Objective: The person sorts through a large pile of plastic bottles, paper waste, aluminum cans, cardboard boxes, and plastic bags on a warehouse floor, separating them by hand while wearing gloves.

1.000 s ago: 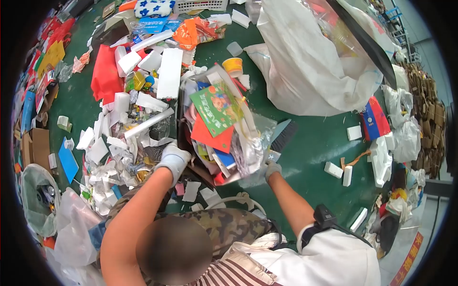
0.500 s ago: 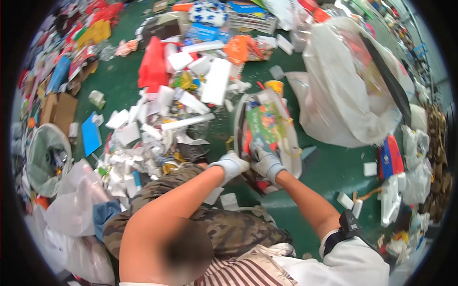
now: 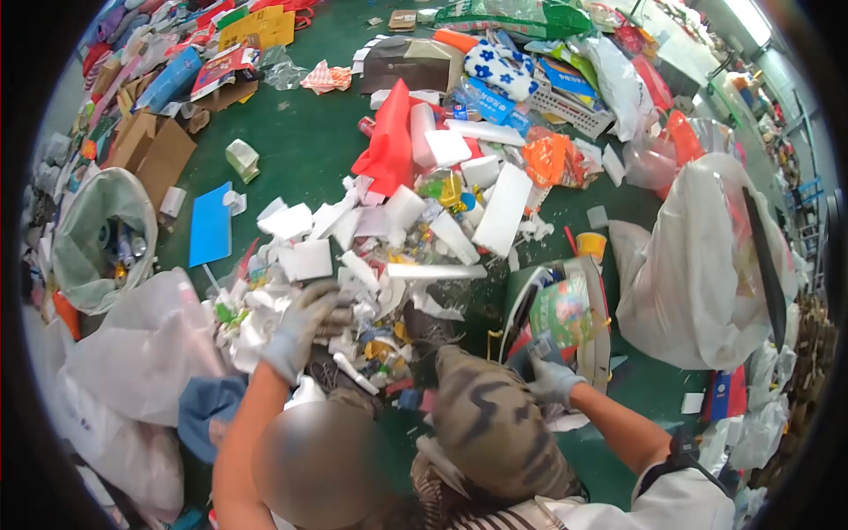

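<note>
My left hand (image 3: 305, 331), in a pale glove with grey fingers, is over the near side of a pile of white foam pieces (image 3: 307, 259) and small scraps. Its fingers are spread, and nothing shows in its grip. On the right, my gloved right hand (image 3: 551, 378) is closed at the near edge of an open bag (image 3: 597, 349) with a pale rim. Inside that bag lie a green illustrated packet (image 3: 558, 309) and other items; the fingertips are partly hard to make out among them.
A lined bin (image 3: 68, 256) stands at left beside translucent bags (image 3: 146, 340). A large white sack (image 3: 685, 291) is at right. Beyond the foam lie a red sheet (image 3: 389, 146), an orange wrapper (image 3: 546, 159) and a white basket (image 3: 574, 112). A blue folder (image 3: 210, 225) lies on the green floor.
My left hand has left the bag and moved left to the foam pile, its fingers now spread. My right hand remains at the bag. The view has shifted, and a camouflage-clad knee stands higher.
</note>
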Tool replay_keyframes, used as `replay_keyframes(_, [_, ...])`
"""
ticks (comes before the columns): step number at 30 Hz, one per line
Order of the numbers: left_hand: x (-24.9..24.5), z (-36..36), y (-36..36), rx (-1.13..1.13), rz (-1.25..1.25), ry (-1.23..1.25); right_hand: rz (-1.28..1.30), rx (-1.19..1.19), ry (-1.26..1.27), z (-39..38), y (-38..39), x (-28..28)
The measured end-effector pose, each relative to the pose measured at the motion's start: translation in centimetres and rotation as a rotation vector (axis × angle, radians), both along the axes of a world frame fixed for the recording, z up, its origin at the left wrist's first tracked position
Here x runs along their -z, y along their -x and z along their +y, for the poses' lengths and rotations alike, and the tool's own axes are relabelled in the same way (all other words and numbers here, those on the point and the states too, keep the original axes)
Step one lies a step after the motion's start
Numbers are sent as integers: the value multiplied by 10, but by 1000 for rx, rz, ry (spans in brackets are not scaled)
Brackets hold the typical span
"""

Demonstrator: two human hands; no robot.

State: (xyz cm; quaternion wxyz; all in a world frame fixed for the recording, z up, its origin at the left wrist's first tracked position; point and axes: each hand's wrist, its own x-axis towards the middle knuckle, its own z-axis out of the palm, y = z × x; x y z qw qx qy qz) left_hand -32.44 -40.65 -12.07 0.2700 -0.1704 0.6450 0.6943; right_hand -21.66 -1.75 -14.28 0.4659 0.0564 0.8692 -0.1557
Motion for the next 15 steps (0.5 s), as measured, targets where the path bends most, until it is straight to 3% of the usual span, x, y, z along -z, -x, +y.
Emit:
replay_keyframes(3, [77,-29,-25,-132,-93,-262,-172,-204,118,30,24,-10])
replay_keyframes(5, [115,-28,-39,-260,-132,-370,-515,-232,44,8,83,-75])
replay_keyframes(6, [133,-28,-43,-275,-139,-467,-548,-186,32,-8,116,-104])
replay_keyframes(7, [147,-24,-46,-329,-170,-468,-455,-203,66,-7,141,-103])
replay_keyframes(9, [165,-17,-47,-405,-234,-492,17,-305,395,-1,201,-73])
replay_keyframes(10, [174,-19,-46,-417,-241,-505,143,-263,202,-41,238,-77])
replay_keyframes(11, [182,-23,-47,-451,-261,-460,313,-151,314,-49,273,-35])
replay_keyframes(12, [187,-26,-49,-488,-277,-410,401,-160,459,-94,302,-36])
replay_keyframes(13, [184,-25,-47,-533,-246,-363,354,174,394,-88,349,37])
replay_keyframes(15, [190,-26,-47,-561,-259,-360,588,280,380,-157,402,70])
